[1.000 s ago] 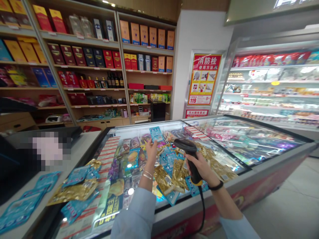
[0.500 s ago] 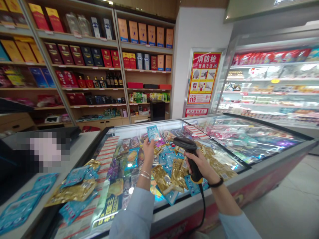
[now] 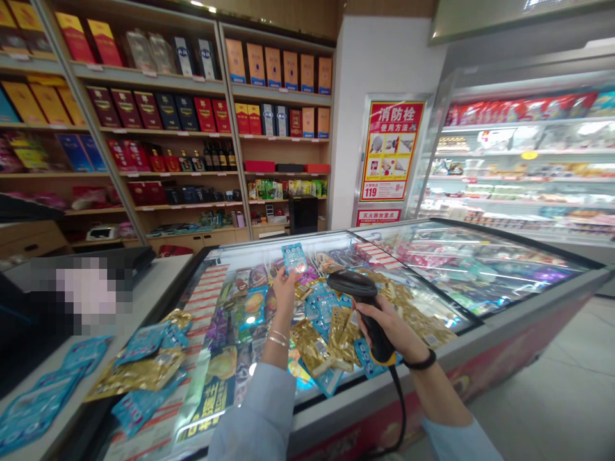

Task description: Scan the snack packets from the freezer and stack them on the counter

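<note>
Currently my left hand [image 3: 284, 289] pinches a blue plastic packet [image 3: 294, 257], my right hand [image 3: 394, 328] grips a black scanner [image 3: 353, 285]; scan result unclear

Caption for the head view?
Left hand holding blue packet, right hand gripping scanner over freezer.

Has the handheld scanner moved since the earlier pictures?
Yes, slightly: the scanner head sits further left and lower in view against the black freezer divider.
</note>
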`<act>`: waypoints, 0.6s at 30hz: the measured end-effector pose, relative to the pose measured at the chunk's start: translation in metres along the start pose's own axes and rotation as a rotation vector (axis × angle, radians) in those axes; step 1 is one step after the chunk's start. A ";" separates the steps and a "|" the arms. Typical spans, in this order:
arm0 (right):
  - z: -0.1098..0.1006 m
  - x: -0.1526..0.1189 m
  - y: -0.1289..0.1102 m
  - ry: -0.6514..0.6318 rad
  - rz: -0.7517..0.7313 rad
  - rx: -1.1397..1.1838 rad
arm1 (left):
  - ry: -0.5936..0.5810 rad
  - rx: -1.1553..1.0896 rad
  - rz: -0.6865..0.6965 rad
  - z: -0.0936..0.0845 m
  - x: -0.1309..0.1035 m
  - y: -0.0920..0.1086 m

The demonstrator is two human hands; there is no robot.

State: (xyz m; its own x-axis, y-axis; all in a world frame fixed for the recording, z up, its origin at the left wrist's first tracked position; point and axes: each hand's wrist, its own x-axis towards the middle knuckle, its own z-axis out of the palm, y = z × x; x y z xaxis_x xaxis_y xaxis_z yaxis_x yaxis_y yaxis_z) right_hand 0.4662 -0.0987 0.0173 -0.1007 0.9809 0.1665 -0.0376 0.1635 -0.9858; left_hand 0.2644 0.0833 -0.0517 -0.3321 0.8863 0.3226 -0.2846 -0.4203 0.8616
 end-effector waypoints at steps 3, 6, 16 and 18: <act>0.000 -0.001 -0.001 -0.016 0.015 0.005 | -0.008 -0.024 -0.003 0.000 0.000 0.001; 0.001 0.000 -0.002 -0.012 0.027 0.004 | -0.016 -0.035 0.015 -0.001 0.000 0.000; 0.002 0.002 0.001 -0.013 0.024 0.023 | 0.007 -0.029 0.010 -0.004 0.003 -0.004; 0.001 0.003 0.002 -0.015 0.023 0.030 | 0.022 0.008 0.006 -0.005 0.003 -0.003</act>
State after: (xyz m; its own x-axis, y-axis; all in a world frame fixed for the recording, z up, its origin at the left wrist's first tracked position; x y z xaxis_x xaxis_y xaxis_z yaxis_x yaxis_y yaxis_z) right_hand 0.4646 -0.0959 0.0156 -0.1167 0.9827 0.1439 -0.0653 0.1370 -0.9884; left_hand 0.2602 0.0861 -0.0551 -0.3534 0.8792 0.3194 -0.2756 -0.4241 0.8626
